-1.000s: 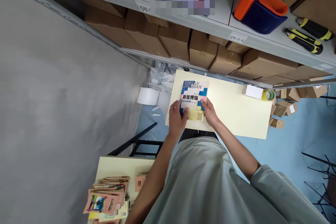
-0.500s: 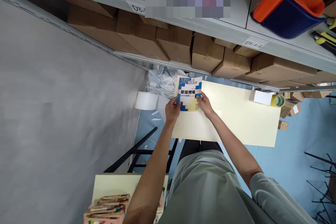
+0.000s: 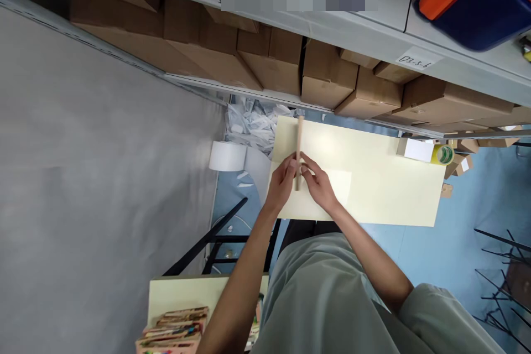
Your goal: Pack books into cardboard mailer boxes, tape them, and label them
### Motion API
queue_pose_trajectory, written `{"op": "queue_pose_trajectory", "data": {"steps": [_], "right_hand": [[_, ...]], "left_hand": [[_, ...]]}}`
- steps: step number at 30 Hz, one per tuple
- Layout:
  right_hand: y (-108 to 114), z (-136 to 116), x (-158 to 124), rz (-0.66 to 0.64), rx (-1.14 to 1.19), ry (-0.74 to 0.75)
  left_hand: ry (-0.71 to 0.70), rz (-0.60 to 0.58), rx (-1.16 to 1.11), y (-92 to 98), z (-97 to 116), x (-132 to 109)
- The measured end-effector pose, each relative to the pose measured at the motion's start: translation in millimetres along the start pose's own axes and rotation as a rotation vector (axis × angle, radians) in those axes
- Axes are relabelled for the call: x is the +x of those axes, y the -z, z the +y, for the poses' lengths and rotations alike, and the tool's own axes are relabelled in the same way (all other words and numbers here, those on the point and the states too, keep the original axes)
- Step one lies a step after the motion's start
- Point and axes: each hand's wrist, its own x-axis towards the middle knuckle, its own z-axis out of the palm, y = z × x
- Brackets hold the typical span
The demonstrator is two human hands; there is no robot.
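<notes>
A book (image 3: 298, 144) stands on edge over the pale yellow table (image 3: 381, 182), so only its tan page edge shows as a narrow strip. My left hand (image 3: 282, 180) presses against its left side with the fingers closed on it. My right hand (image 3: 317, 182) grips its right side near the lower end. Both hands hold the book above the table's left part.
Cardboard boxes (image 3: 319, 74) fill the grey shelf behind the table. A white box (image 3: 416, 149) and a tape roll (image 3: 444, 154) sit at the table's far right. A white roll (image 3: 226, 156) and crumpled plastic (image 3: 253, 121) lie left. Stacked books (image 3: 178, 332) rest on a lower table.
The book has been turned from cover-up to edge-on between my hands. The view has tilted up slightly, and the lower stack has slid further down the picture.
</notes>
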Motion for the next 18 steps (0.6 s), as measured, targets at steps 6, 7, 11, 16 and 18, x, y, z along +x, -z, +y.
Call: {"op": "queue_pose_trajectory", "data": {"steps": [6, 7, 11, 16, 18], "right_hand": [[3, -18, -15, -0.026, -0.095, 0.073], [6, -21, -14, -0.027, -0.056, 0.055], [13, -29, -11, -0.033, 0.028, 0.019], [13, -37, -13, -0.073, 0.018, 0.043], [12, -37, -14, -0.075, 0.016, 0.048]], "left_hand": [[0.142, 0.173, -0.283, 13.1, -5, 6], [0.169, 0.170, -0.302, 17.0, -9, 5], [0.190, 0.127, -0.267, 26.4, -13, -1], [0.169, 0.087, -0.253, 30.6, -8, -9], [0.167, 0.084, -0.261, 32.6, -7, -11]]}}
